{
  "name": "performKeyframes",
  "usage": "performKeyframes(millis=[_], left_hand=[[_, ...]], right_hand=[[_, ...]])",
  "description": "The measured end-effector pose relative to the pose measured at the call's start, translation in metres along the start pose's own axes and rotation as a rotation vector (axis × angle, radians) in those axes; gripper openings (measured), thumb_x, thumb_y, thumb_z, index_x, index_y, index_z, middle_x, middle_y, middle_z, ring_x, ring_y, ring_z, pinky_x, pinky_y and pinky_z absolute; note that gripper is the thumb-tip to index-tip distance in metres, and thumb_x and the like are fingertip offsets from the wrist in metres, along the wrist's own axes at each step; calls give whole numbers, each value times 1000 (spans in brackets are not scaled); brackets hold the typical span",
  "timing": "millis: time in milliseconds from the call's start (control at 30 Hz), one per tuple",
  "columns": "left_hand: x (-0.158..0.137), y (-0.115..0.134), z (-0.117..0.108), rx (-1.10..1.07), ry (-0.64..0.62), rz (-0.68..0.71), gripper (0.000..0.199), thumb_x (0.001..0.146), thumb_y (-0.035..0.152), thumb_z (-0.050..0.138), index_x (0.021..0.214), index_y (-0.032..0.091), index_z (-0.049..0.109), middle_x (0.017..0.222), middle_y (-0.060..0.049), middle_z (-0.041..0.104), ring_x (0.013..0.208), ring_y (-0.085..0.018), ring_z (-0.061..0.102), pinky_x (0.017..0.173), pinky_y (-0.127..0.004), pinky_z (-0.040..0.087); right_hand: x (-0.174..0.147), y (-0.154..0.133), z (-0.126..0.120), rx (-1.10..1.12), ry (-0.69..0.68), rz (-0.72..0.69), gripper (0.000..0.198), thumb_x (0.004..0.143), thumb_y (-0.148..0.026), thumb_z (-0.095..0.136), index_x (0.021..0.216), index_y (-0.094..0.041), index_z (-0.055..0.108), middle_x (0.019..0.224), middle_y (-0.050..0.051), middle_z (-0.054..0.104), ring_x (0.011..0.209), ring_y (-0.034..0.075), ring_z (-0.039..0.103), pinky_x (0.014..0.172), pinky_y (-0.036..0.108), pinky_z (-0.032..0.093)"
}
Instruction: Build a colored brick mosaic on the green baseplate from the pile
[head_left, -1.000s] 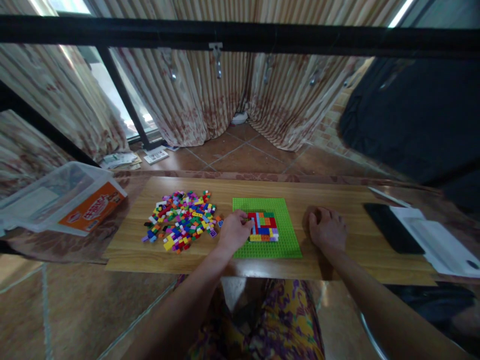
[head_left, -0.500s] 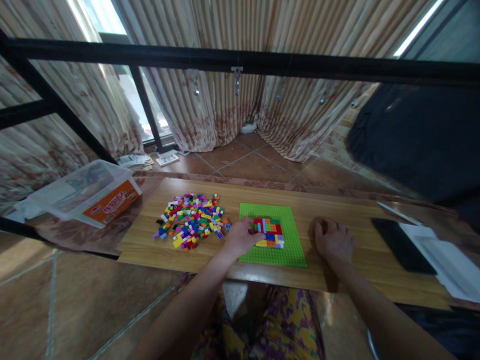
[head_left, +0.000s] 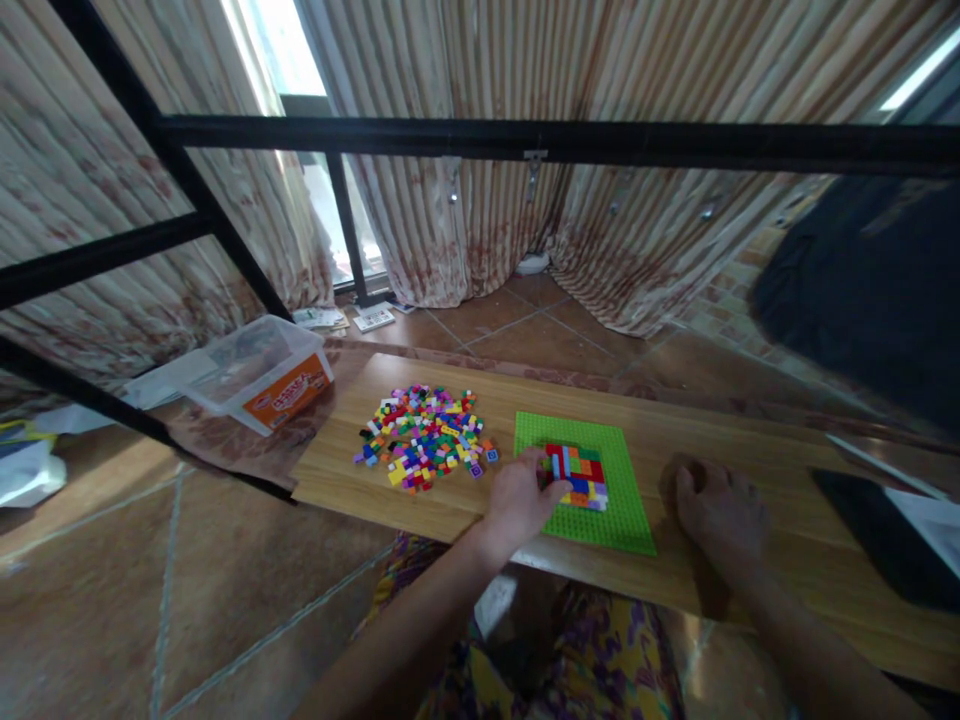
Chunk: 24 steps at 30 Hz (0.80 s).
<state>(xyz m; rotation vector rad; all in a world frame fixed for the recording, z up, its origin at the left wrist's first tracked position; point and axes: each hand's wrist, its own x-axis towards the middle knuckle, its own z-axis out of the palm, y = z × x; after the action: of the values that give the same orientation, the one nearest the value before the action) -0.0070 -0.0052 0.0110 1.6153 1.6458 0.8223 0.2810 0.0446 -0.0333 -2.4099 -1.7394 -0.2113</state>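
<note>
A green studded baseplate point(head_left: 626, 520) lies on the wooden table. On it sits a flat patch of toy bricks point(head_left: 579, 477) in red, orange, blue, green, yellow and white. My left hand point(head_left: 521, 500) is at the left edge of this patch, thumb and fingers curled in against it. Whatever small piece they may hold is hidden by the fingers. My right hand point(head_left: 721, 515) rests on the tabletop right of the baseplate, with loosely bent fingers, the thumb apart and nothing in it. A spread pile of loose toy bricks point(head_left: 431, 435) lies to the left.
Beyond the table's left end stands a clear plastic box point(head_left: 259, 370) with an orange label. A black flat object point(head_left: 885, 535) and white paper point(head_left: 926, 525) lie at the right. A black metal rail point(head_left: 450, 135) crosses in front of the curtains point(head_left: 420, 230).
The view has swung left, so everything appears shifted to the right. My left hand stays at the left edge of the brick patch, and my right hand still rests on the table.
</note>
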Motion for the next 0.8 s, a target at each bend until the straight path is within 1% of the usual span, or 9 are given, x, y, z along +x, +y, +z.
performKeyframes(millis=[67, 133, 200, 267, 367, 433, 500, 700, 800], left_hand=[[-8, -5, -7, 19, 70, 24, 29, 83, 29, 62, 110, 19, 61, 93, -5, 70, 81, -18, 66, 75, -30, 51], [-11, -17, -24, 73, 153, 42, 29, 83, 22, 60, 112, 19, 60, 98, -6, 69, 88, -19, 65, 81, -31, 51], [-8, -32, -48, 169, 265, 32, 28, 85, 15, 53, 111, 18, 61, 102, -8, 68, 94, -20, 64, 86, -34, 51], [-1, -47, -74, 276, 368, 13, 29, 83, 12, 52, 110, 18, 62, 105, -9, 67, 98, -22, 64, 88, -35, 50], [10, -64, -105, 403, 468, -30, 29, 84, 11, 50, 108, 17, 65, 107, -11, 67, 100, -24, 63, 89, -37, 50], [15, -71, -115, 472, 455, -25, 29, 85, 12, 49, 108, 16, 66, 107, -12, 67, 102, -26, 63, 89, -37, 50], [17, -73, -118, 541, 405, -13, 27, 84, 14, 51, 106, 17, 67, 104, -11, 69, 101, -27, 63, 89, -38, 50], [25, -69, -107, 647, 309, 105, 27, 85, 23, 56, 108, 17, 67, 109, -10, 71, 103, -26, 63, 97, -40, 44], [29, -64, -102, 721, 276, 114, 29, 84, 28, 57, 108, 15, 67, 105, -11, 72, 102, -27, 63, 97, -40, 43]], right_hand=[[1, 2, 2, -7, 11, -7, 56, 91, -48, 32, 122, -10, 60, 119, 21, 60, 110, 36, 55, 90, 49, 42], [1, 3, 4, -9, 25, -9, 56, 91, -49, 32, 121, -11, 61, 118, 21, 60, 109, 36, 55, 89, 49, 43], [0, 3, 6, -12, 34, -8, 56, 90, -49, 33, 121, -11, 61, 117, 21, 61, 109, 36, 55, 88, 49, 43], [0, 3, 6, -14, 44, -9, 56, 91, -49, 33, 122, -11, 60, 119, 21, 60, 109, 36, 55, 89, 49, 43], [-1, 2, 5, -21, 33, -22, 56, 91, -48, 32, 123, -11, 59, 121, 20, 59, 111, 35, 54, 91, 48, 42], [-1, 1, 4, -23, 19, -15, 56, 92, -48, 31, 124, -11, 58, 121, 20, 59, 111, 35, 54, 91, 48, 42], [-1, 0, 2, -24, 11, 0, 56, 92, -49, 31, 124, -12, 58, 122, 20, 59, 111, 35, 54, 91, 48, 42], [-3, -2, -2, -27, 19, 4, 54, 92, -47, 31, 125, -12, 58, 124, 19, 58, 113, 34, 53, 92, 47, 42], [-3, -3, -2, -22, 18, 9, 54, 92, -47, 31, 125, -13, 57, 125, 19, 58, 113, 33, 53, 93, 46, 41]])
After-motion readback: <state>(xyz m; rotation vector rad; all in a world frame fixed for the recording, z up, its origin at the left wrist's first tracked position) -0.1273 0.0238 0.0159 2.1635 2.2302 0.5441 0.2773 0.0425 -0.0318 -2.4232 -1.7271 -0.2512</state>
